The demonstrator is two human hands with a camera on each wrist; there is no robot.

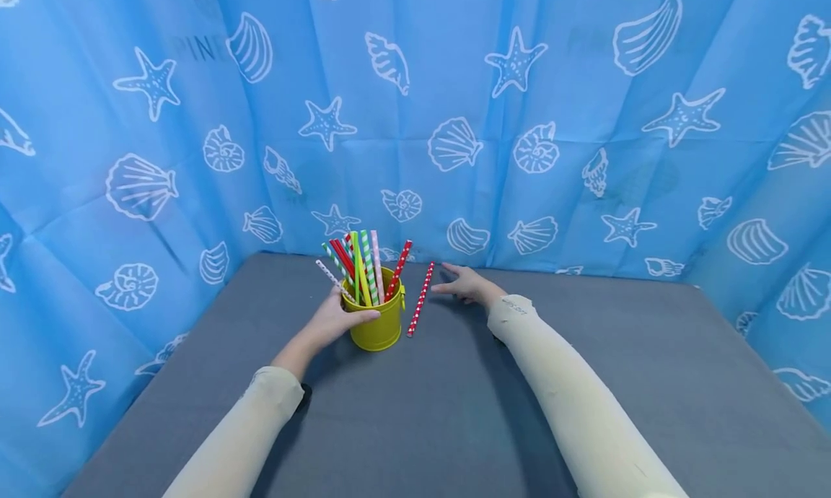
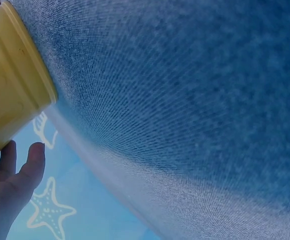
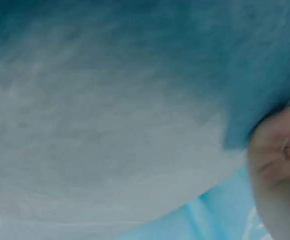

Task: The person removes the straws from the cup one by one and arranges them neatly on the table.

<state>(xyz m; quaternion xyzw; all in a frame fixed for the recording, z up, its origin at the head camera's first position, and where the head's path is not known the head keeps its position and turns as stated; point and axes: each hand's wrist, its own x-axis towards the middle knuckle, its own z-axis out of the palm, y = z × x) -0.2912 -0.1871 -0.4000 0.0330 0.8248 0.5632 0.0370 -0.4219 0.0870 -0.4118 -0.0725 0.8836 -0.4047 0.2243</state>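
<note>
Found left of centre in the head view: left hand (image 1: 330,321), thumb across the front and fingers behind, clamped on yellow bucket (image 1: 378,332). Noted inside bucket: striped, dotted and plain straws (image 1: 368,267), some tilted. Located near frame centre, between bucket and right hand (image 1: 469,284): red white-dotted straw (image 1: 420,301), slanted on grey tabletop (image 1: 422,426). Observed right of centre: right hand just beside that straw, thumb and forefinger apart.

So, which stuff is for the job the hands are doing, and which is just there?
For the job:
yellow bucket, held by the left hand
bunch of straws in it
loose red dotted straw, near the right hand

Just there:
grey table
blue shell curtain
</note>
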